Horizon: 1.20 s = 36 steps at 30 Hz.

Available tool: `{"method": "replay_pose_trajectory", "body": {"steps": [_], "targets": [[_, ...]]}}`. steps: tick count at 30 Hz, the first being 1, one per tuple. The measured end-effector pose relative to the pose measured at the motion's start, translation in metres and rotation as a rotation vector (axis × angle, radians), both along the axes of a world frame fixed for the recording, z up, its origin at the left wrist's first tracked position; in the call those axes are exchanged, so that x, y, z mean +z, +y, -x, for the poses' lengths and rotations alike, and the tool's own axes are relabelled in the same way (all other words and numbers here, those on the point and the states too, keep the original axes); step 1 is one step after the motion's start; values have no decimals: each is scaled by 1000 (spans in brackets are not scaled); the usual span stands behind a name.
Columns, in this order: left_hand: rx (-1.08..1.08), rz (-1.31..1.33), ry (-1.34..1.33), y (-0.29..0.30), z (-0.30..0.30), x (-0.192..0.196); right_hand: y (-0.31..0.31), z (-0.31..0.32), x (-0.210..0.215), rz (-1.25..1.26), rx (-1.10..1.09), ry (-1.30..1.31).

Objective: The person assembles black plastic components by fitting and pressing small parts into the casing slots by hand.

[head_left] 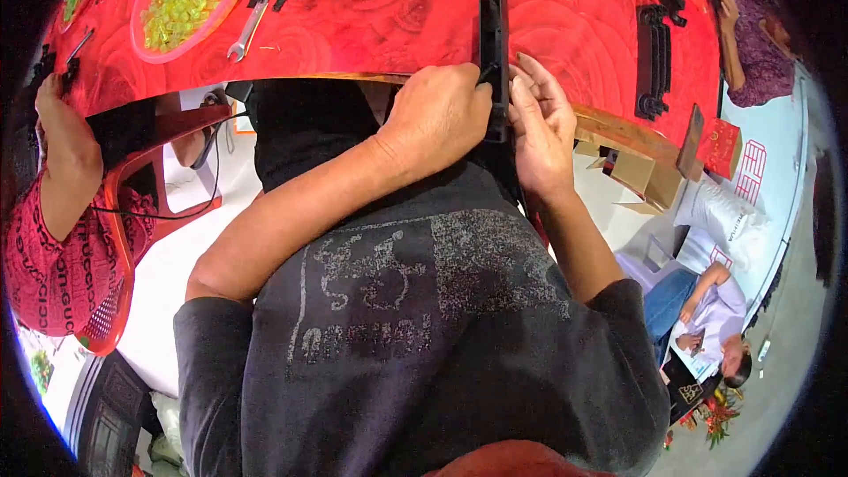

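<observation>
Hands (pixel 439 113) (pixel 545 143), two: left clenching one black strip (pixel 487 31); right half-curled, hold unclear; one wrench (pixel 248 32).

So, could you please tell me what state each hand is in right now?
Left hand: closed, holding the long, narrow black plastic part.
Right hand: partly curled at the same part's right side; whether it grips cannot be told.

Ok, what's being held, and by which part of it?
The left hand holds a long black plastic channel strip toward the end nearest the person. The right hand is beside that end; whether it grips is unclear.
</observation>
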<state>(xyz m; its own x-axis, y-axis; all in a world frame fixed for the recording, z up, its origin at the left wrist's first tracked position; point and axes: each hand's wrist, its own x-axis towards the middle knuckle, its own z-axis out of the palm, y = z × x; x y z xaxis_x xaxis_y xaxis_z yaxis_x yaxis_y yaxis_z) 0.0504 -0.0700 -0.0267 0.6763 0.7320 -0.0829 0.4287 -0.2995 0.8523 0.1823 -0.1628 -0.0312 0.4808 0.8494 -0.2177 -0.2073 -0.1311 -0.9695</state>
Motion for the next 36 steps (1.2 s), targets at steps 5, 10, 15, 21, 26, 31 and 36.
{"method": "replay_pose_trajectory", "body": {"steps": [5,10,15,21,26,31,36], "targets": [[-100,83,-13,-6,-4,7,-4,-6,7,24,22,130],[-227,45,-24,2,4,29,-12,-16,20,104,65,97],[-172,-147,6,25,6,36,-20,-28,24,179,108,57],[-238,-282,-49,48,-8,38,-23,-31,27,291,120,24],[-282,-475,19,59,-27,28,-26,-36,21,281,185,-8],[-333,-449,30,63,-33,29,-27,-38,21,311,187,-57],[-368,-482,48,65,-32,23,-27,-39,23,350,184,-61]]}}
